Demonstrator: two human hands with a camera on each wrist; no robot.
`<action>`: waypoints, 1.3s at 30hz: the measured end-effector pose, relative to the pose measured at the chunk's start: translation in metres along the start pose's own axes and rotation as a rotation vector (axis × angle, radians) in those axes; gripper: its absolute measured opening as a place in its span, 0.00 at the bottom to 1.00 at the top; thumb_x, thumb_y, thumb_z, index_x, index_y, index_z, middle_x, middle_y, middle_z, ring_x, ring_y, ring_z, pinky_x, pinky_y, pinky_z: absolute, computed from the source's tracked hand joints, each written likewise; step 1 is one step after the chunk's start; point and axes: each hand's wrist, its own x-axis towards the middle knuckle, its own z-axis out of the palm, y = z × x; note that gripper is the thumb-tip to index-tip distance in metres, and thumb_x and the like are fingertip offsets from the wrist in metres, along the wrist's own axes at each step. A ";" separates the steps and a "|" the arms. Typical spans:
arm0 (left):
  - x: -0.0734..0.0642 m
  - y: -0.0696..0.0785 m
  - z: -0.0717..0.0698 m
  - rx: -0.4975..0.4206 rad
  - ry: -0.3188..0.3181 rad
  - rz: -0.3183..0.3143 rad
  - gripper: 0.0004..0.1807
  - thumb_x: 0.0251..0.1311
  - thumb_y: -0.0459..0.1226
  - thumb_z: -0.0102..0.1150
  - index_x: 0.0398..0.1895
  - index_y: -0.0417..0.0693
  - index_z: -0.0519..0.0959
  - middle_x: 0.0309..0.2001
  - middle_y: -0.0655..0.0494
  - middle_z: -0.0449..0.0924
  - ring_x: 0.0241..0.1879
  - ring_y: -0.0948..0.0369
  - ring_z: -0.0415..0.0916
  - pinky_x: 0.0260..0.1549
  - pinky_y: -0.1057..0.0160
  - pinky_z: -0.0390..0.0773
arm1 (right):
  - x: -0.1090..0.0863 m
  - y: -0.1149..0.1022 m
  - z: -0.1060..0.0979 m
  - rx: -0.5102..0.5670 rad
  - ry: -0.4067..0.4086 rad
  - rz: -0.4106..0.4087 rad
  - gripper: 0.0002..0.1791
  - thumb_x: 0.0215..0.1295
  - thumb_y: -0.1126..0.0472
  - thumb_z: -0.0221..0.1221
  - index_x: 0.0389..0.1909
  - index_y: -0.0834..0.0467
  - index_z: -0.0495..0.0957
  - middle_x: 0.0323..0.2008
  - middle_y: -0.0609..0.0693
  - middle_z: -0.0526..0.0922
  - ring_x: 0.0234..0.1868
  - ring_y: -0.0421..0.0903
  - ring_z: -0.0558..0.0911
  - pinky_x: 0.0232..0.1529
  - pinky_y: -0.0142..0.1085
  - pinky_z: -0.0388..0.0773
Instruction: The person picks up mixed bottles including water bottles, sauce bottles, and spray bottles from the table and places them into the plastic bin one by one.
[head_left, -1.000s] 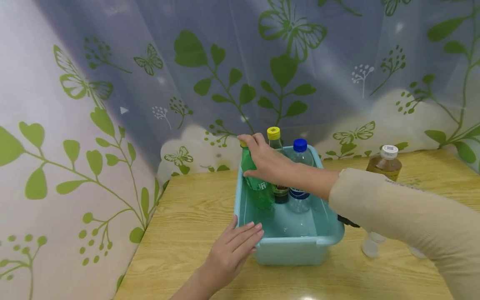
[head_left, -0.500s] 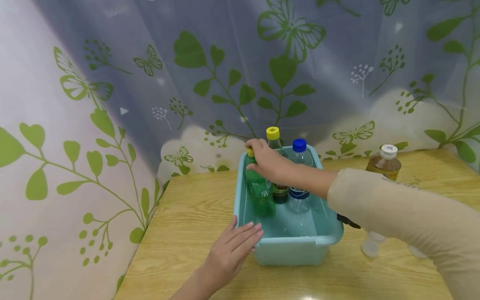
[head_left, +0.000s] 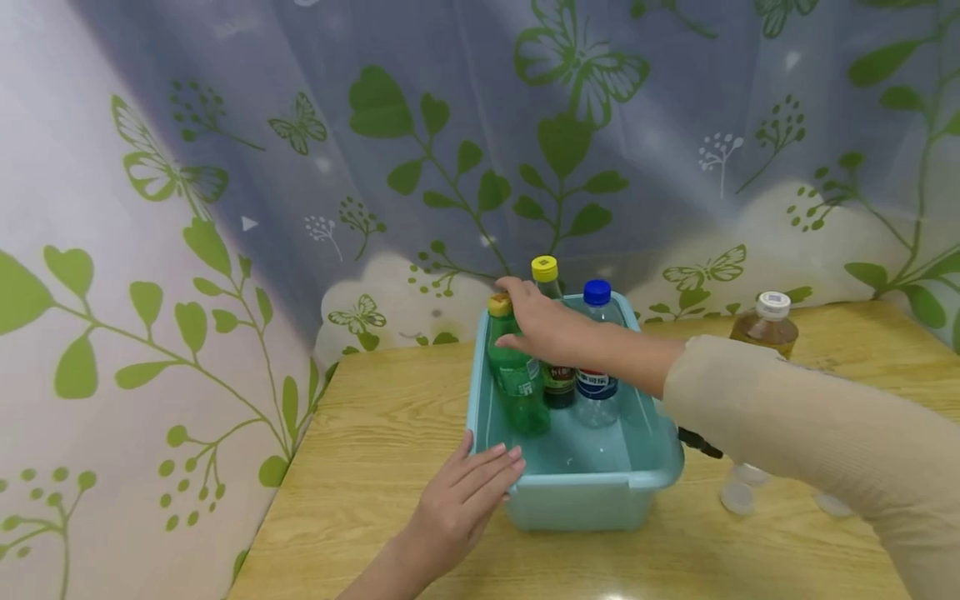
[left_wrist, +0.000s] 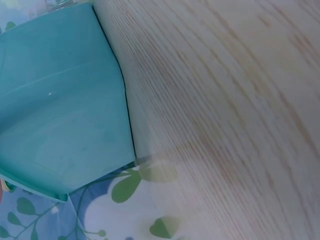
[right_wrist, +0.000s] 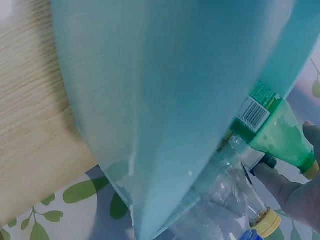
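Inside a light blue plastic bin point(head_left: 577, 504) stands a green plastic bottle point(head_left: 521, 387) with a yellow cap, leaning slightly toward the left wall. My right hand point(head_left: 551, 325) is at its neck, thumb and fingers spread apart with the cap showing between them; the right wrist view has the same green bottle point(right_wrist: 280, 132) at the right edge. Beside it are a dark-liquid bottle point(head_left: 558, 387) with a yellow cap and a clear bottle point(head_left: 597, 408) with a blue cap, both partly behind the hand. My left hand point(head_left: 453, 504) rests with straight fingers on the bin's near left corner.
On the wooden table point(head_left: 360, 433), a brown-tea bottle point(head_left: 765, 333) with a white cap stands right of the bin. Clear bottle bottoms point(head_left: 738, 496) show below my right sleeve, which hides the rest. A patterned curtain point(head_left: 450, 167) hangs behind the table.
The green bottle has come down and a little right into the bin, its base lower in view. My right fingers have loosened from its cap. The left hand has stayed put.
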 end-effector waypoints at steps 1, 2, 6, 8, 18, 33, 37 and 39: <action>0.000 0.000 0.000 0.002 -0.001 -0.002 0.15 0.70 0.36 0.47 0.51 0.39 0.79 0.51 0.48 0.81 0.52 0.54 0.79 0.55 0.43 0.72 | -0.001 0.000 -0.001 -0.005 0.001 0.000 0.44 0.66 0.51 0.58 0.72 0.58 0.43 0.68 0.63 0.57 0.42 0.52 0.82 0.38 0.41 0.82; -0.001 0.000 0.000 0.003 -0.004 -0.006 0.15 0.70 0.36 0.47 0.51 0.39 0.79 0.51 0.48 0.81 0.52 0.54 0.79 0.55 0.43 0.72 | -0.004 -0.001 -0.002 -0.007 0.003 0.000 0.44 0.66 0.50 0.58 0.73 0.57 0.42 0.69 0.63 0.56 0.36 0.51 0.83 0.34 0.40 0.82; -0.001 0.000 0.000 0.007 -0.002 -0.007 0.15 0.70 0.37 0.47 0.51 0.39 0.79 0.51 0.48 0.81 0.52 0.54 0.79 0.55 0.43 0.72 | -0.016 -0.003 -0.007 -0.038 0.042 -0.031 0.45 0.65 0.49 0.58 0.73 0.56 0.42 0.70 0.62 0.55 0.16 0.45 0.76 0.16 0.34 0.74; -0.001 0.000 0.000 0.010 0.006 -0.003 0.15 0.70 0.37 0.47 0.50 0.39 0.79 0.50 0.48 0.82 0.52 0.54 0.79 0.54 0.43 0.73 | -0.022 -0.004 -0.009 -0.056 0.054 -0.039 0.45 0.65 0.49 0.59 0.73 0.56 0.43 0.70 0.62 0.56 0.10 0.45 0.71 0.12 0.33 0.70; -0.001 -0.001 0.001 0.011 0.020 0.006 0.15 0.70 0.36 0.47 0.49 0.39 0.80 0.50 0.47 0.82 0.51 0.54 0.79 0.56 0.44 0.71 | -0.037 -0.003 -0.020 -0.079 0.009 -0.032 0.48 0.63 0.45 0.59 0.73 0.55 0.42 0.71 0.62 0.53 0.09 0.45 0.70 0.11 0.32 0.68; -0.002 0.000 0.002 0.002 0.011 0.006 0.15 0.70 0.36 0.47 0.49 0.38 0.80 0.50 0.48 0.82 0.52 0.54 0.79 0.57 0.44 0.71 | -0.057 0.007 -0.039 -0.167 0.022 -0.083 0.45 0.63 0.45 0.60 0.72 0.59 0.48 0.68 0.64 0.60 0.55 0.57 0.77 0.50 0.48 0.79; -0.002 -0.001 0.002 0.004 0.016 0.012 0.15 0.70 0.36 0.47 0.50 0.38 0.80 0.50 0.47 0.82 0.51 0.53 0.79 0.56 0.44 0.71 | -0.060 0.013 -0.043 -0.190 0.029 -0.101 0.44 0.63 0.46 0.60 0.71 0.60 0.48 0.67 0.65 0.61 0.61 0.59 0.71 0.55 0.52 0.75; -0.002 -0.001 0.001 0.004 0.017 0.012 0.15 0.70 0.36 0.47 0.50 0.38 0.80 0.50 0.47 0.82 0.51 0.53 0.79 0.56 0.44 0.72 | -0.061 0.015 -0.045 -0.195 0.032 -0.115 0.44 0.64 0.47 0.60 0.71 0.61 0.49 0.66 0.66 0.62 0.61 0.60 0.71 0.55 0.52 0.75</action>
